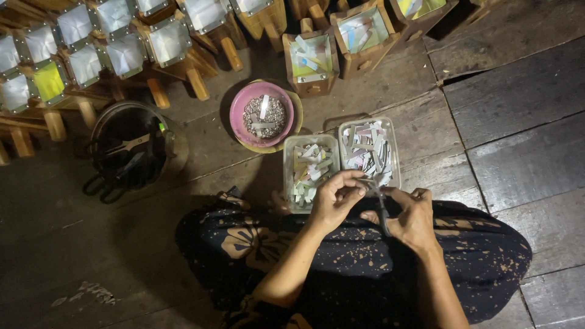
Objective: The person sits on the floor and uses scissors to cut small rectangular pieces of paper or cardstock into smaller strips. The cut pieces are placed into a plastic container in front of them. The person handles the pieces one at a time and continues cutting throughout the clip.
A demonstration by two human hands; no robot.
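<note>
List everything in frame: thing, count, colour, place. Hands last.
Clear trays: two, side by side on the floor ahead of the knees, full of pale paper strips.
Pink bowl: one, on a yellowish plate, holds small silvery bits.
Dark bucket: one, left, scissors inside.
Wooden boxes: many, brown, paper-lined, along the top.
Plank floor: dark wood.
Patterned cloth: dark with tan print, over the lap.
Left hand: pinches a small piece over the trays.
Right hand: grips a thin dark tool; its kind is unclear.

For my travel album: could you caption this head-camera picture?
Seated on a plank floor, left hand and right hand work a small strip above two clear trays of paper strips.
</note>
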